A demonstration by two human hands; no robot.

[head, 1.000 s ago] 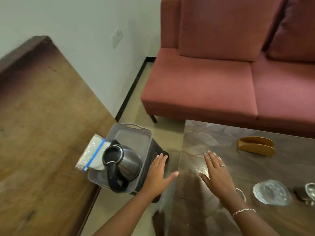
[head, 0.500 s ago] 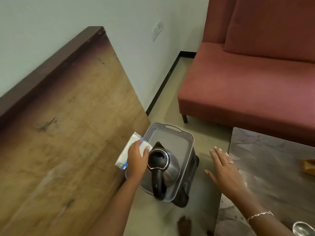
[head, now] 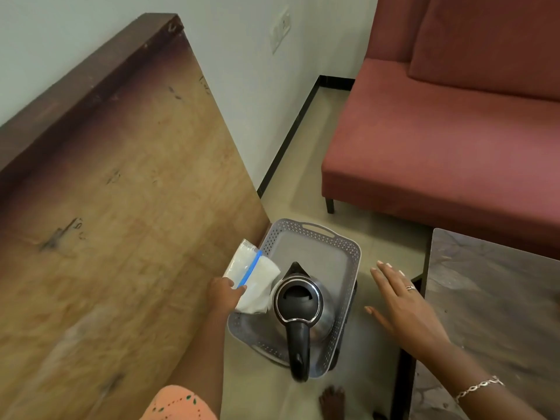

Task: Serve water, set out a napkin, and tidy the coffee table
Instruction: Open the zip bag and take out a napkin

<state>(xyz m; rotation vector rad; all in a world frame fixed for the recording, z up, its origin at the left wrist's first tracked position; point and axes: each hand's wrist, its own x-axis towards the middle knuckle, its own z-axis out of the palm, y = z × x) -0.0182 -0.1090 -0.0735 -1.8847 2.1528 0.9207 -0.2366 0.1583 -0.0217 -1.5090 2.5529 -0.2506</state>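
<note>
A grey perforated basket [head: 348, 286] stands on the floor between a wooden panel and the coffee table [head: 497, 301]. Inside it sits a steel kettle [head: 303, 307] with a black lid and handle, the handle pointing toward me. A clear zip bag of white napkins [head: 253, 275] with a blue seal leans over the basket's left rim. My left hand [head: 224, 294] is shut on the bag's near corner. My right hand [head: 403, 304] hovers open, fingers spread, between the basket and the table's left edge.
A large wooden panel [head: 106, 207] fills the left side. A red sofa [head: 448, 140] stands at the back right, close to the table. A bare foot [head: 331, 401] shows on the tiled floor below the basket.
My view swung left from the coffee table to the basket. My left hand reached the napkin bag and closed on it; the bag now tilts over the rim. My right hand left the table.
</note>
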